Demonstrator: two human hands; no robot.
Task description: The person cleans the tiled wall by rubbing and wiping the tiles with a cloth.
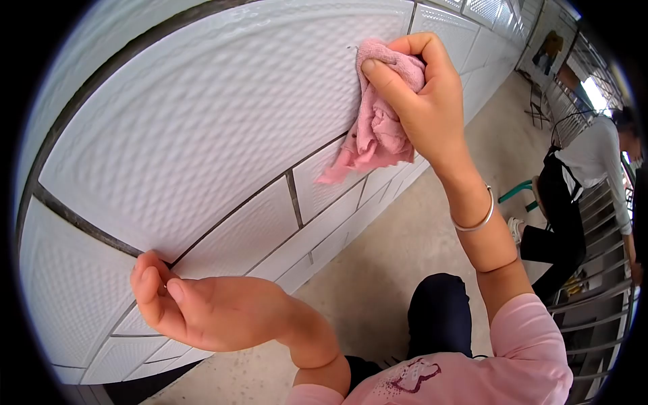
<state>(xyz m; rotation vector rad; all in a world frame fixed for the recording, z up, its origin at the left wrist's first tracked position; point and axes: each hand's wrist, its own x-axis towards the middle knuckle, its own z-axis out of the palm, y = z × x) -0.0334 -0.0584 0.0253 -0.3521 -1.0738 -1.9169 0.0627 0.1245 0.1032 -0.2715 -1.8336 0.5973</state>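
Observation:
My right hand (pixel 432 101) is closed round a crumpled pink cloth (pixel 385 128), with the thumb pressing on top of it. The cloth lies against a white textured wall tile (pixel 223 115) near that tile's right end, and its loose edge hangs down over the dark joint below. My left hand (pixel 209 310) is lower on the wall, its curled fingertips touching the tiles at a dark joint (pixel 88 219). Its fingers are bent in towards the thumb; whether anything small is between them is hidden. A silver bangle (pixel 476 219) circles my right wrist.
The tiled wall runs away to the upper right above a concrete floor (pixel 378 263). My bent knee (pixel 440 314) is below. At right, another person (pixel 580 182) in a light top sits on a green-legged stool (pixel 518 191) beside a metal railing (pixel 594 283).

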